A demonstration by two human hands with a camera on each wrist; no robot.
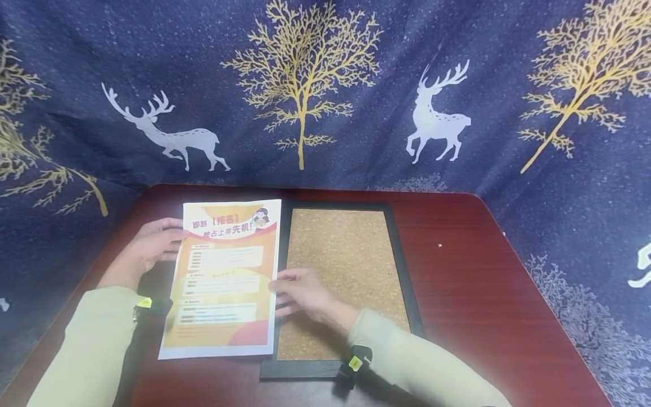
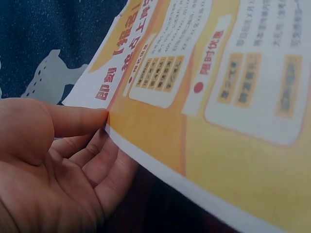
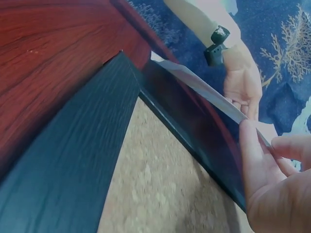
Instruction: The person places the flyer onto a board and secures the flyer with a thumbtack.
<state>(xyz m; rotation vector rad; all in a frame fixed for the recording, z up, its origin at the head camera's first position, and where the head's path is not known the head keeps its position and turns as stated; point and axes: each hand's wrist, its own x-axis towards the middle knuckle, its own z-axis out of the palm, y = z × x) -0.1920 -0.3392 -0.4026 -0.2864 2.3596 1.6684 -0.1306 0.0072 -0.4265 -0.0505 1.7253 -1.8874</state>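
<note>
A printed poster sheet (image 1: 226,282) in orange, yellow and white is held up over the left part of the table. My left hand (image 1: 159,243) pinches its left edge near the top, thumb on the printed face, as the left wrist view shows. On the opposite edge, around mid-height, my right hand (image 1: 305,294) pinches the paper between thumb and fingers. Beneath the right hand and forearm lies a cork board (image 1: 346,254) with a black frame (image 1: 402,271). The sheet covers part of the frame's left side. In the right wrist view the sheet (image 3: 204,90) appears nearly edge-on, above the frame.
The dark red wooden table (image 1: 473,294) extends right of the board, with a tiny pale speck (image 1: 439,245) on it. Behind the table hangs a dark blue cloth (image 1: 356,141) printed with white deer and golden trees. A small dark device (image 1: 356,362) is strapped to the right wrist.
</note>
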